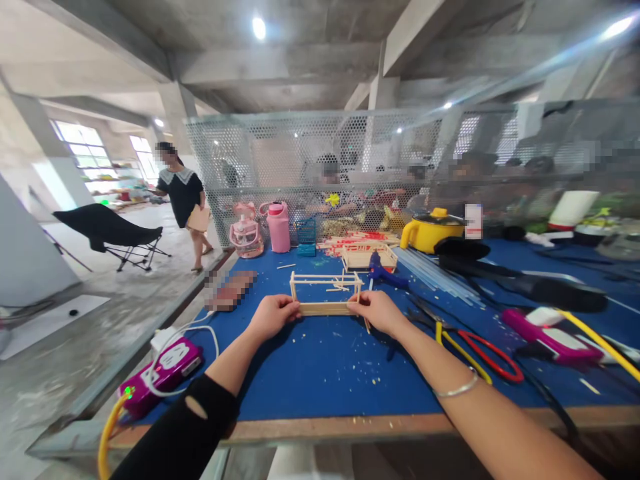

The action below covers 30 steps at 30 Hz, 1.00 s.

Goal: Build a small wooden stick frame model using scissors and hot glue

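Note:
A small wooden stick frame [325, 309] stands on the blue table, with thin uprights and rails above a slatted lower side. My left hand [273, 316] pinches its left end between thumb and fingers. At the opposite end, my right hand [379, 312] grips the lower corner in the same way. Behind the frame lie a few loose sticks [340, 288] and a flat stick tray [370, 259]. A blue glue gun [387, 273] rests just beyond my right hand.
Red-and-yellow-handled pliers [473, 347] and a purple power strip [550, 337] lie to the right. Another purple power strip [165, 373] is at left. A yellow pot [435, 230], pink bottle [278, 228] and clear glue sticks [440, 275] line the back. A person [181, 193] stands left.

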### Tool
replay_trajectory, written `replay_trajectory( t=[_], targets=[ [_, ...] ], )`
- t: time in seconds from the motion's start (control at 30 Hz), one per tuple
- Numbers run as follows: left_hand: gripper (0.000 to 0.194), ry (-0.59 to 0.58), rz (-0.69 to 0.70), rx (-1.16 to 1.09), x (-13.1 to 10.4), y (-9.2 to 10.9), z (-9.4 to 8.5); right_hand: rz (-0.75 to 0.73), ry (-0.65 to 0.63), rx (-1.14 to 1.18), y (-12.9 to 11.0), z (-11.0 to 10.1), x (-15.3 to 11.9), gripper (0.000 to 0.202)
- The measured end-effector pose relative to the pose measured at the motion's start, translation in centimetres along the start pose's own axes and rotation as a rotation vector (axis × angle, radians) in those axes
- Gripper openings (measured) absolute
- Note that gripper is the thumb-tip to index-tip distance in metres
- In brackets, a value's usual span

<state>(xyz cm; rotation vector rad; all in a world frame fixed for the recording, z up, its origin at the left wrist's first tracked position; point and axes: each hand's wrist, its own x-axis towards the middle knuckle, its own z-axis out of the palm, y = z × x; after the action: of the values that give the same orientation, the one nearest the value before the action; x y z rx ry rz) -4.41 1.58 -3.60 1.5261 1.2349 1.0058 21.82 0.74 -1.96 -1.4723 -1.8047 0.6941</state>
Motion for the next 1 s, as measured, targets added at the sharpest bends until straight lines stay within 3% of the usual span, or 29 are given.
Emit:
replay_trajectory(
  t=[0.47, 1.0],
  targets=[
    [0.034, -0.022, -0.003, -0.048, 0.09, -0.72, -0.07, 0.012, -0.021, 0.064, 0.41, -0.05, 0.07, 0.020],
    [0.030, 0.046, -0.017, -0.108, -0.48, -0.09, 0.55, 0.025, -0.012, 0.222, 0.72, 0.27, -0.06, 0.020]
  ],
)
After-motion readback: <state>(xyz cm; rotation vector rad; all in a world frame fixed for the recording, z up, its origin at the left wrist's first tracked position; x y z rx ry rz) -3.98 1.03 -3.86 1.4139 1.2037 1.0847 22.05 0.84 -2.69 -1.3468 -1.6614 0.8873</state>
